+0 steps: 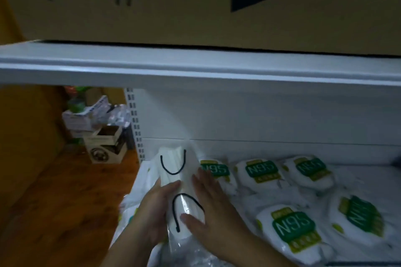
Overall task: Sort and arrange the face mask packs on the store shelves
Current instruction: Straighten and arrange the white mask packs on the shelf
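Observation:
A clear pack of white face masks with black ear loops lies lengthwise at the left end of the white shelf. My left hand grips its left side, thumb across the top. Against the pack's right side rests my right hand, fingers straight. Several white packs with green N95 labels lie to the right, among them one beside my right hand, one further along and one near the front.
An upper shelf edge juts out above, carrying a big cardboard box. At the left, past the perforated shelf upright, a wooden floor holds a small crate and stacked boxes.

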Demonstrator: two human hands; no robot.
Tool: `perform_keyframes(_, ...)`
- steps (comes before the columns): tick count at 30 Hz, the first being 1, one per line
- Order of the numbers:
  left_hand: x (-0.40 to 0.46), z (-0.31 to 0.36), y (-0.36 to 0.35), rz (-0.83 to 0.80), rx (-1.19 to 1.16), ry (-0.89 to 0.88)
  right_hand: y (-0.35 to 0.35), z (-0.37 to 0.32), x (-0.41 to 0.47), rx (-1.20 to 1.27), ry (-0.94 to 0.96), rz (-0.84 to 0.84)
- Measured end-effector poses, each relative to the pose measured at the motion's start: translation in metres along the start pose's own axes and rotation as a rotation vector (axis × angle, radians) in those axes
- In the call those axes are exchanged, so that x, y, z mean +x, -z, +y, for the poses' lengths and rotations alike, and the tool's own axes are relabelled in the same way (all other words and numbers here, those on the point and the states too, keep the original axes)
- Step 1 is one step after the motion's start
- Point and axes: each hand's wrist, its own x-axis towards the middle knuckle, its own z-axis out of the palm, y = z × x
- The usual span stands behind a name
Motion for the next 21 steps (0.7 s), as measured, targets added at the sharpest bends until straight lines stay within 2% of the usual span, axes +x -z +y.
perform_keyframes(1, 0.007, -0.002, -0.010, -0.021, -0.008, 0.015, 0.007, 0.007, -0.007, 0.119, -0.092, 0.075)
perform_keyframes(3, 0.019, -0.008, -0.031, -0.071, -0.045, 0.067, 0.028, 0.020, -0.026, 0.533, -0.288, 0.232)
perform_keyframes(5, 0.027, -0.018, -0.055, -0.120, -0.058, 0.125, 0.048, 0.035, -0.046, 0.845, -0.507, 0.320)
perform_keyframes(7, 0.029, -0.033, -0.084, -0.163, -0.020, 0.182, 0.065, 0.054, -0.070, 1.010, -0.676, 0.303)
perform_keyframes(9, 0.027, -0.052, -0.114, -0.189, 0.029, 0.237, 0.079, 0.067, -0.094, 1.148, -0.747, 0.234)
perform_keyframes(11, 0.024, -0.074, -0.145, -0.222, 0.096, 0.274, 0.088, 0.082, -0.121, 1.194, -0.746, 0.253)
perform_keyframes(16, 0.006, -0.142, -0.237, -0.421, 0.174, 0.354, 0.127, 0.127, -0.215, 0.967, -0.718, 0.482)
perform_keyframes(21, -0.030, -0.225, -0.347, -0.623, 0.195, 0.418, 0.178, 0.182, -0.332, 1.020, -0.787, 0.573)
